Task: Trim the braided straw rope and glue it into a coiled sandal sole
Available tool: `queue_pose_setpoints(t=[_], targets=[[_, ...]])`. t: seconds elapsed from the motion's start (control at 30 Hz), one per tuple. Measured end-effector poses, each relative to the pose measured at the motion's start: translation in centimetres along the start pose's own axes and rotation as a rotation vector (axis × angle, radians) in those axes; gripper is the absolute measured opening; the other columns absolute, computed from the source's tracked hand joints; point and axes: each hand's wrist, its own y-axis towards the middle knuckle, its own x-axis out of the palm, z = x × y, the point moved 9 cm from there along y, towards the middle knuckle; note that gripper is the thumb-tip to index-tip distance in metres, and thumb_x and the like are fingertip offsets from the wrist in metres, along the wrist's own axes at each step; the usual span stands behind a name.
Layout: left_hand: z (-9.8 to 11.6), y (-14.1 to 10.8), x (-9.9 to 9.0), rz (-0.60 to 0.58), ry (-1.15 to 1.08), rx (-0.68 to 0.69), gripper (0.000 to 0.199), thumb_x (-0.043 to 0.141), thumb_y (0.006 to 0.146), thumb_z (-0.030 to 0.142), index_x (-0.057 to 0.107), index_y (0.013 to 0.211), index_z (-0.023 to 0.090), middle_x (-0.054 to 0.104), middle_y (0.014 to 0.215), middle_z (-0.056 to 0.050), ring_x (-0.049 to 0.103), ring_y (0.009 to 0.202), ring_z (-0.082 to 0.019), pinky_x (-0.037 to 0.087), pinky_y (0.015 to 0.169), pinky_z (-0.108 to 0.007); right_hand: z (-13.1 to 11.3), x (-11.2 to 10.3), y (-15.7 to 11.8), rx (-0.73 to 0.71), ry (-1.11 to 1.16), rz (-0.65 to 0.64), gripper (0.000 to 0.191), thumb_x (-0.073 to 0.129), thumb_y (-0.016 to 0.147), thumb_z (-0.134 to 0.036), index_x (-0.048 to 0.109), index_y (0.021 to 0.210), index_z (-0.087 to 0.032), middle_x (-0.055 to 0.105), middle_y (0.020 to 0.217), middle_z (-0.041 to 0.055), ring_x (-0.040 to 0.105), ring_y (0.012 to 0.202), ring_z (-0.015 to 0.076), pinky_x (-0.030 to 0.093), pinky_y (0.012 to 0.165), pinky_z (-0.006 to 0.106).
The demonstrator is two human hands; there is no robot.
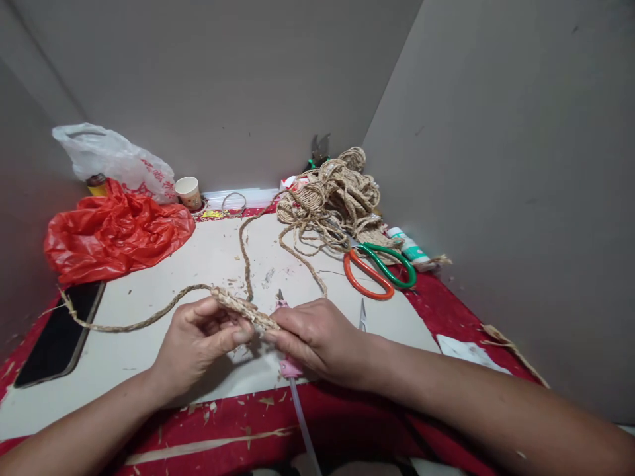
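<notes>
Both my hands hold a short piece of braided straw rope (241, 306) over the middle of the pale board (188, 248). My left hand (191, 344) grips it from below between thumb and fingers. At its right end my right hand (317, 337) pinches it between thumb and forefinger. A thin rope tail (133, 326) runs from the piece to the left. Under my right hand lies a pink glue gun (292, 368), partly hidden, with a clear glue stick (303, 423) out of its back. Two more cord lengths lead back to a heap of braided rope (342, 188).
Scissors (370, 277) with orange and green handles lie right, near a small metal blade (362, 316). A phone (59, 337), red plastic bag (119, 231), white bag (114, 158) and paper cup (188, 192) stand left. Behind the heap are pliers (319, 151). Grey walls enclose the table.
</notes>
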Motion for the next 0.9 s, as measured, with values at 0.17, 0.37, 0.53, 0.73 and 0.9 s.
queue_pose_setpoints(t=[0.17, 0.37, 0.53, 0.73, 0.9], targets=[[-0.7, 0.5, 1.0, -0.116, 0.012, -0.067, 0.016, 0.077, 0.074, 0.029, 0.071, 0.080, 0.015, 0.072, 0.074, -0.004, 0.065, 0.067, -0.015, 0.052, 0.065, -0.025, 0.2, -0.9, 0.0, -0.015, -0.090, 0.077, 0.044, 0.029, 0.105, -0.037, 0.054, 0.074, -0.018, 0.060, 0.059, 0.0001, 0.049, 0.051, 0.0107, 0.029, 0.052, 0.024], [-1.5, 0.9, 0.7, -0.136, -0.049, -0.087, 0.024, 0.068, 0.084, 0.035, 0.062, 0.072, 0.014, 0.066, 0.064, -0.002, 0.059, 0.060, -0.011, 0.049, 0.064, -0.024, -0.5, -2.1, -0.1, -0.081, -0.236, 0.161, 0.041, 0.033, 0.104, -0.033, 0.053, 0.072, -0.017, 0.059, 0.057, -0.0008, 0.049, 0.049, 0.0105, 0.029, 0.053, 0.026], [-1.4, 1.4, -0.8, -0.052, -0.112, -0.052, 0.043, 0.056, 0.090, 0.048, 0.052, 0.059, 0.018, 0.052, 0.049, 0.003, 0.052, 0.048, -0.012, 0.047, 0.055, -0.026, -0.5, -2.3, -0.1, -0.087, -0.321, 0.163, 0.040, 0.035, 0.104, -0.033, 0.054, 0.073, -0.017, 0.058, 0.055, -0.0010, 0.047, 0.048, 0.0111, 0.028, 0.054, 0.027], [0.2, 2.2, -4.8, 0.216, -0.170, 0.046, 0.043, 0.053, 0.093, 0.040, 0.047, 0.055, 0.018, 0.049, 0.053, 0.003, 0.051, 0.050, -0.010, 0.046, 0.055, -0.023, -0.3, -2.1, -0.2, -0.099, -0.369, 0.136, 0.041, 0.034, 0.104, -0.033, 0.053, 0.071, -0.017, 0.057, 0.056, -0.0008, 0.048, 0.049, 0.0117, 0.028, 0.054, 0.028], [4.2, 0.9, -5.5, 0.299, 0.143, 0.287, 0.030, 0.070, 0.081, 0.022, 0.061, 0.110, 0.025, 0.067, 0.111, -0.001, 0.063, 0.100, -0.016, 0.047, 0.093, -0.029, -0.4, -0.6, -0.2, -0.134, -0.427, -0.002, 0.035, 0.037, 0.103, -0.030, 0.054, 0.075, -0.018, 0.058, 0.059, -0.0002, 0.049, 0.051, 0.0136, 0.028, 0.056, 0.030]])
